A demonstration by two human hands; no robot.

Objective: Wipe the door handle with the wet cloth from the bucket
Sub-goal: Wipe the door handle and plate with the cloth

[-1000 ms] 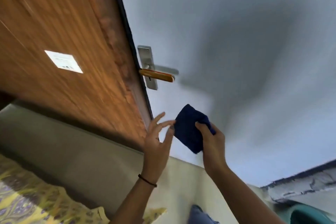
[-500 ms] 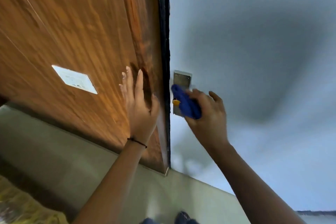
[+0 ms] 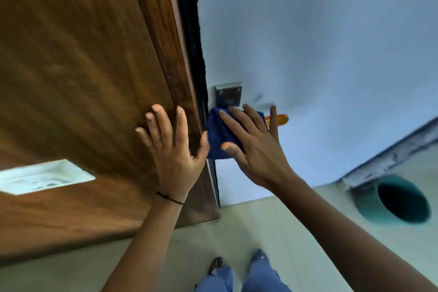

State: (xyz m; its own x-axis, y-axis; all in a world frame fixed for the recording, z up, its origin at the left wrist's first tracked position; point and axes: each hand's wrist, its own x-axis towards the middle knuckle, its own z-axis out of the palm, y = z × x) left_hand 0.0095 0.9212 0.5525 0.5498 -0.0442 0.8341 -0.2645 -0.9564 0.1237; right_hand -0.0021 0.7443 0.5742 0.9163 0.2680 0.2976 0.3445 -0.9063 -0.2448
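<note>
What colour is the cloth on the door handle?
Dark blue. The head view shows the cloth under the right hand.

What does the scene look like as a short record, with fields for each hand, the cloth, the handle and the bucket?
left hand: flat on the wooden door, fingers spread
right hand: straight fingers press the blue cloth onto the door handle
blue cloth: covers the handle's inner part, below the metal plate
door handle: only its orange tip shows
bucket: teal, on the floor to the right

Wood panel — white label, pale floor
</note>
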